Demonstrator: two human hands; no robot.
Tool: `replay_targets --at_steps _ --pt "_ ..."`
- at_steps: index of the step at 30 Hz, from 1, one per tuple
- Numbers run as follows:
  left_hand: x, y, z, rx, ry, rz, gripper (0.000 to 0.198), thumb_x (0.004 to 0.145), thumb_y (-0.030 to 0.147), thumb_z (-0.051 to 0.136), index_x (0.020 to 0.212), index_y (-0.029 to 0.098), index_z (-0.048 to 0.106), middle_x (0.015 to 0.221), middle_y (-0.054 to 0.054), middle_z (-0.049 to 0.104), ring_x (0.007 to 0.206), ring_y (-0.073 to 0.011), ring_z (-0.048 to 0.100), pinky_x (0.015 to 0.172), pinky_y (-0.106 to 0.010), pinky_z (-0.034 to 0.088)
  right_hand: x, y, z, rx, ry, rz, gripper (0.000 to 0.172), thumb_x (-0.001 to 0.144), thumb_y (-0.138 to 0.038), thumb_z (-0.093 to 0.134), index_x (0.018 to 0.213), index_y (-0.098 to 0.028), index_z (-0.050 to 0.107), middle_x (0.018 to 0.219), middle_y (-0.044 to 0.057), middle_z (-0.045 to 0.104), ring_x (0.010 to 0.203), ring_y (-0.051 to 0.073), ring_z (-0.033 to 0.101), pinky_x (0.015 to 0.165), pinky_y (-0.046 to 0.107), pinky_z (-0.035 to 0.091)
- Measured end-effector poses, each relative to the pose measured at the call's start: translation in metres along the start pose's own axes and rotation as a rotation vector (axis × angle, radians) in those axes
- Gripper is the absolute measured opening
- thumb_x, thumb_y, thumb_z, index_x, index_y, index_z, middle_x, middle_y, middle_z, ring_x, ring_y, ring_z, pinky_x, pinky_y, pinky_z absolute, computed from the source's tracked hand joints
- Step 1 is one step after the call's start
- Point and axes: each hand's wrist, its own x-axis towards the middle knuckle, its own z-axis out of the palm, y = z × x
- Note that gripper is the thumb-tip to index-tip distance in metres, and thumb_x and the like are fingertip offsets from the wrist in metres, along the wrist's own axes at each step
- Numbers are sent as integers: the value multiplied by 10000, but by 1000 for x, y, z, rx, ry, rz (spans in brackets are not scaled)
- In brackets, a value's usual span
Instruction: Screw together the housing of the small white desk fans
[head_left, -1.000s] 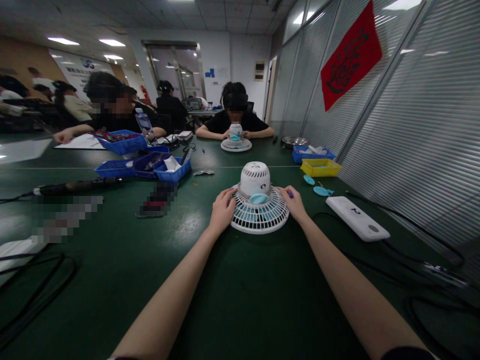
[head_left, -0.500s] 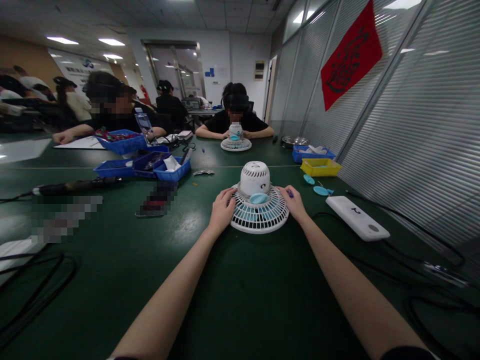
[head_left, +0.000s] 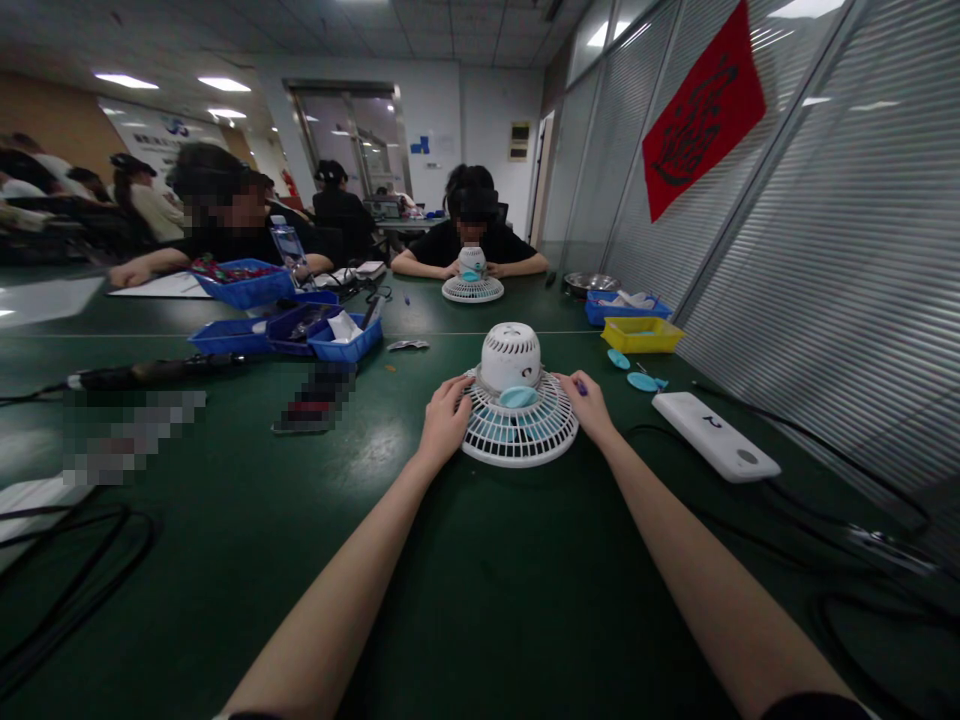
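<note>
Head view | I hold the white fan (head_left: 520,420) grille-down on the green table (head_left: 480,590) | left hand (head_left: 444,420) clasps its rim at 9 o'clock, right hand (head_left: 592,408) at 3 o'clock | both equally near

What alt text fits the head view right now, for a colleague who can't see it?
Two bare hands hold a white fan lying flat, motor housing up, on a green table: left hand on its left rim, right hand on its right. A white box lies to the right; a yellow bin stands beyond.
</note>
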Motion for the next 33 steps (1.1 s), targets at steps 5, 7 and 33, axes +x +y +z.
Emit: replay_targets --at_steps 5,7,33 --pt "0 -1 0 3 0 3 397 877 222 438 1182 216 692 1337 -80 640 1291 -254 555 1157 -464 382 0 -1 -1 2 -20 26 253 861 -306 572 640 -224 482 806 20 650 710 167 547 660 306 421" --pt "1 -2 0 3 1 5 395 877 220 438 1179 215 693 1333 -79 643 1289 -252 557 1159 -459 381 0 -1 -1 0 -24 32 240 862 -303 573 649 -224 492 779 15 635 699 167 544 655 308 420" --pt "0 0 0 2 2 7 391 875 225 440 1165 235 701 1319 -68 648 1280 -243 565 1160 -455 384 -1 -2 -2 -21 -44 26 234 865 -330 558 667 -228 487 937 51 704 781 187 596 676 321 459"
